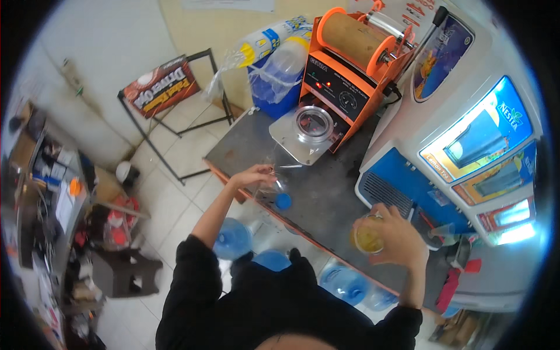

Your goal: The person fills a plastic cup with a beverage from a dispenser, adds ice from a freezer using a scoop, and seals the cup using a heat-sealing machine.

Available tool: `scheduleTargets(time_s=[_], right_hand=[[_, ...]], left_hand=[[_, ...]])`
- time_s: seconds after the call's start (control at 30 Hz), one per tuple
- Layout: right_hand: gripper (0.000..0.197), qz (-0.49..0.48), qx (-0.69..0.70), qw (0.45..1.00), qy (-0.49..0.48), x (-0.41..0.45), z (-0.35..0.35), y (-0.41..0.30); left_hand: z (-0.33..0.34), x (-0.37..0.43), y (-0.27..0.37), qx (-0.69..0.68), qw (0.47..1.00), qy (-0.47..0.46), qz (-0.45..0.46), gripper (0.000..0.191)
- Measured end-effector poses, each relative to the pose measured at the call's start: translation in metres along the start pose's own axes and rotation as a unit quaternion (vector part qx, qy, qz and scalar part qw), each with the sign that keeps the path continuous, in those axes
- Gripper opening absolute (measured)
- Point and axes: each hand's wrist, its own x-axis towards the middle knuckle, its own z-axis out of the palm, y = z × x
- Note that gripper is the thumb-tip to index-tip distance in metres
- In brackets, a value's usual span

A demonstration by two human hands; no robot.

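My right hand (400, 240) is closed around a clear cup with a yellowish-green drink (366, 238), above the right part of the dark tabletop (319, 210). Over the table's left edge, my left hand (258, 176) has its fingers bent beside a transparent plastic item, too faint to name; whether it is gripped is unclear. A blue round cap (283, 201) lies just below that item. Beyond my hands stands an orange cup sealing machine (339, 83) with red lights lit, its metal plate with a round cup holder (313, 124) pulled out towards me.
A drink dispenser (393, 175) with lit panels stands at the right. Behind the table's left corner are a blue container (273, 94) and wrapped cups (267, 41). Large blue water bottles (343, 284) stand on the floor under the near edge. A dark plastic stool (127, 271) is at the left.
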Motion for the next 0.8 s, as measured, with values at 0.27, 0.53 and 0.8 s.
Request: scheduleTargets(time_s=[0.27,0.53,0.8], right_hand=[[0.068,-0.037,0.085,0.994,0.056,0.125,-0.007,-0.006],[0.057,-0.120,0.018,0.979,0.166,0.254,-0.040,0.019],[0.032,-0.075,-0.139,0.987,-0.014,0.330,-0.034,0.016]], left_hand=[[0.023,-0.025,0.218,-0.180,0.963,-0.050,0.194,0.043],[0.061,0.025,0.333,-0.252,0.942,-0.104,0.195,0.023],[0.042,0.042,0.349,-0.231,0.940,-0.145,0.205,0.023]])
